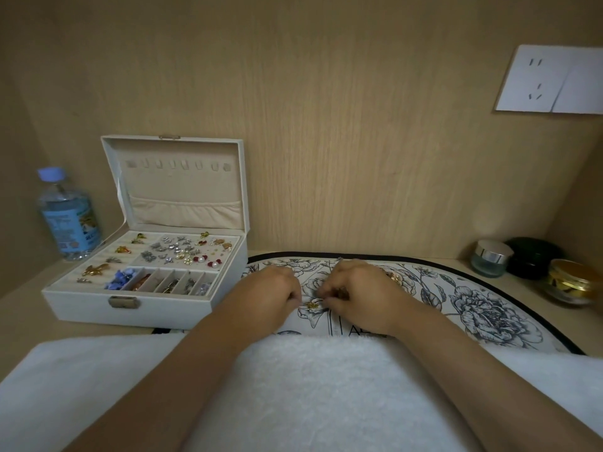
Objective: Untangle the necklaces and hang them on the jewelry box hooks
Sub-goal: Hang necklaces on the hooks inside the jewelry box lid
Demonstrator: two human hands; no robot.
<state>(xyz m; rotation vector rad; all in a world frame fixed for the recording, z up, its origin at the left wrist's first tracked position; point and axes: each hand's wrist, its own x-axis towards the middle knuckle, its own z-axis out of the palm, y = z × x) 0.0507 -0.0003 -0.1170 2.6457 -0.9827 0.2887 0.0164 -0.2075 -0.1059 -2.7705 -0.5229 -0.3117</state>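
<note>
A small gold tangle of necklaces [314, 305] lies on the floral mat [473, 308] between my two hands. My left hand [272, 293] has its fingers curled down at the tangle's left side, and my right hand [354, 290] pinches at its right side; the fine chains are mostly hidden under my fingers. The white jewelry box [146, 256] stands open at the left. A row of empty hooks [177, 164] runs across the inside of its raised lid, above a fabric pocket. Its tray holds several earrings and charms.
A water bottle [67, 216] stands left of the box. Three small jars [528, 265] sit at the right by the wall. A white towel [313, 386] covers the near edge under my forearms. A wall socket [551, 79] is at the upper right.
</note>
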